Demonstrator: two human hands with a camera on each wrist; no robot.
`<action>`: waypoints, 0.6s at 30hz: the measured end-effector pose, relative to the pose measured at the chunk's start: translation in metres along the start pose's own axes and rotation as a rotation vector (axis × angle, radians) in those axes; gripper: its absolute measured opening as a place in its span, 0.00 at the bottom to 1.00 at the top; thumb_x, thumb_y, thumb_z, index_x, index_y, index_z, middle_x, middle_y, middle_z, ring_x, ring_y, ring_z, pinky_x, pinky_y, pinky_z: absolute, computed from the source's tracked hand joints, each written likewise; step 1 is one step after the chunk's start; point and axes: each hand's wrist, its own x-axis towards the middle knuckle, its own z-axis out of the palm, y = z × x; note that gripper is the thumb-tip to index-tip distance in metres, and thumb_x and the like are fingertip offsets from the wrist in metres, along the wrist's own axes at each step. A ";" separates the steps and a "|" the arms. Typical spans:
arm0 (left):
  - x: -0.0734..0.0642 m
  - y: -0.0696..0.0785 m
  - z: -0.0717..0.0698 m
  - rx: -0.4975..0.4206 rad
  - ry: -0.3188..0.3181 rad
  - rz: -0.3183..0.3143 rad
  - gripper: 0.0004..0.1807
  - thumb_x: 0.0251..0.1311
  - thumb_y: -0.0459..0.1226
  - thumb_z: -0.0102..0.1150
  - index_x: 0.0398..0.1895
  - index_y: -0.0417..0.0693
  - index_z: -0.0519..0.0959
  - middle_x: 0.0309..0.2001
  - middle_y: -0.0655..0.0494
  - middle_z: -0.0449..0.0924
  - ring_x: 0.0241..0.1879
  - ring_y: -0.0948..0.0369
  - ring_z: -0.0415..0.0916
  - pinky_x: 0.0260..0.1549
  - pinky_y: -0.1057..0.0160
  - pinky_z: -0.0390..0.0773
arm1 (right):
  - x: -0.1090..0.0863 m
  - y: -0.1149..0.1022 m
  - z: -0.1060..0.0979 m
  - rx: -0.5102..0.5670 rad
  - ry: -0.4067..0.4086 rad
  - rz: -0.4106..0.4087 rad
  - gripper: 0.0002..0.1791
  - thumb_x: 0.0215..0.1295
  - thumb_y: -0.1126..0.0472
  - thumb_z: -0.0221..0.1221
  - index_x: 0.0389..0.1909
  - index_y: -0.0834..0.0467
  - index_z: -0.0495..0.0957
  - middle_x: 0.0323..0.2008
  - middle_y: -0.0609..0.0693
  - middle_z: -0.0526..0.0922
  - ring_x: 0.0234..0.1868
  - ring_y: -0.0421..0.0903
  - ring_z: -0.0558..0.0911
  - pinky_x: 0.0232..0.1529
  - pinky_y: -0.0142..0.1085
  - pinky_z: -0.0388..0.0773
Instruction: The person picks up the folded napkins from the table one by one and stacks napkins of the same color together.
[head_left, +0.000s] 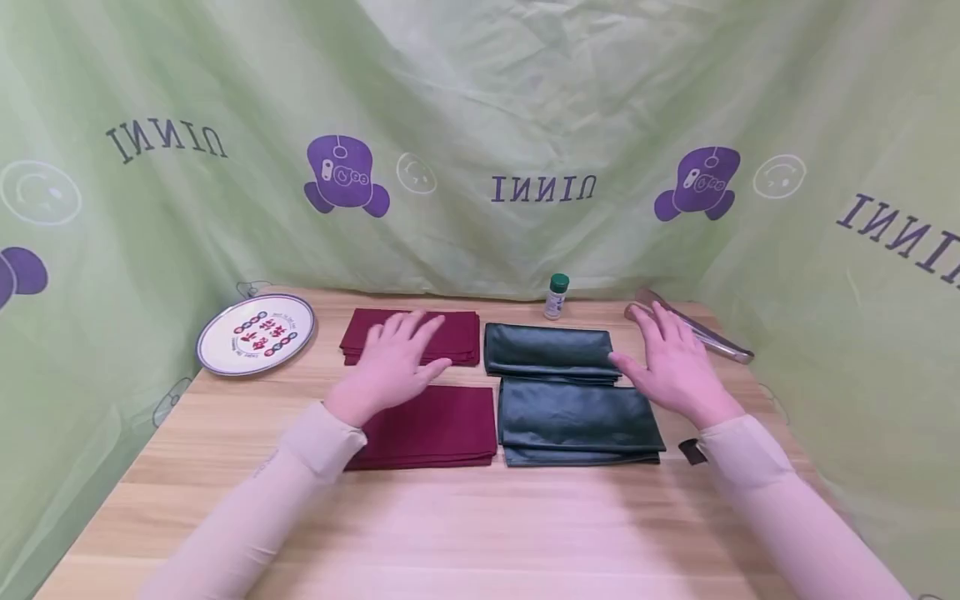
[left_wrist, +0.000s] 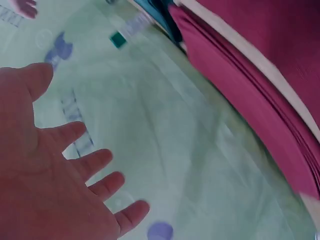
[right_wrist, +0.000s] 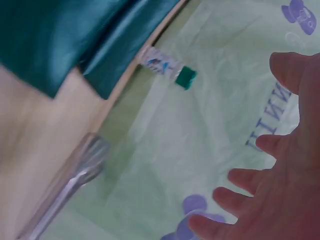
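My left hand [head_left: 390, 364] hovers over the two folded dark red cloths, its fingers spread and nothing in them. The far red cloth [head_left: 457, 333] is partly hidden behind its fingers; the near red cloth [head_left: 438, 425] lies below the palm. My right hand [head_left: 675, 364], also spread and bare, is held in the air just right of the dark green cloths. Of these, the far green cloth [head_left: 551, 352] touches or nearly touches the near green cloth [head_left: 577, 421]. Both wrist views show straight, separated fingers on the left hand [left_wrist: 55, 165] and right hand [right_wrist: 280, 170].
An oval white plate [head_left: 258, 336] with red lettering leans at the far left. A small green-capped shaker bottle [head_left: 556, 297] stands at the back. Metal tongs [head_left: 708, 335] lie at the back right. A small black object [head_left: 692, 452] sits by the right sleeve. Green printed curtains [head_left: 465, 233] surround the wooden table.
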 end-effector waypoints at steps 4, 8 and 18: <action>0.008 0.028 0.011 -0.043 -0.042 0.046 0.40 0.66 0.60 0.50 0.77 0.55 0.56 0.66 0.45 0.64 0.59 0.45 0.62 0.50 0.44 0.65 | -0.011 0.016 0.007 0.014 -0.036 0.004 0.46 0.69 0.37 0.52 0.75 0.63 0.50 0.70 0.72 0.54 0.68 0.74 0.52 0.61 0.69 0.52; 0.013 0.056 0.024 -0.132 -0.119 0.099 0.39 0.66 0.58 0.53 0.76 0.54 0.58 0.59 0.48 0.72 0.53 0.51 0.66 0.49 0.50 0.69 | -0.022 0.032 0.017 0.070 -0.145 0.016 0.47 0.70 0.37 0.52 0.74 0.67 0.50 0.67 0.74 0.60 0.66 0.76 0.56 0.61 0.68 0.54; 0.018 0.096 0.053 -0.197 -0.355 0.050 0.34 0.66 0.56 0.53 0.72 0.54 0.65 0.62 0.47 0.73 0.59 0.51 0.71 0.57 0.52 0.72 | -0.046 0.053 0.046 0.247 -0.303 0.058 0.40 0.71 0.43 0.55 0.70 0.69 0.58 0.60 0.76 0.70 0.60 0.73 0.69 0.56 0.65 0.66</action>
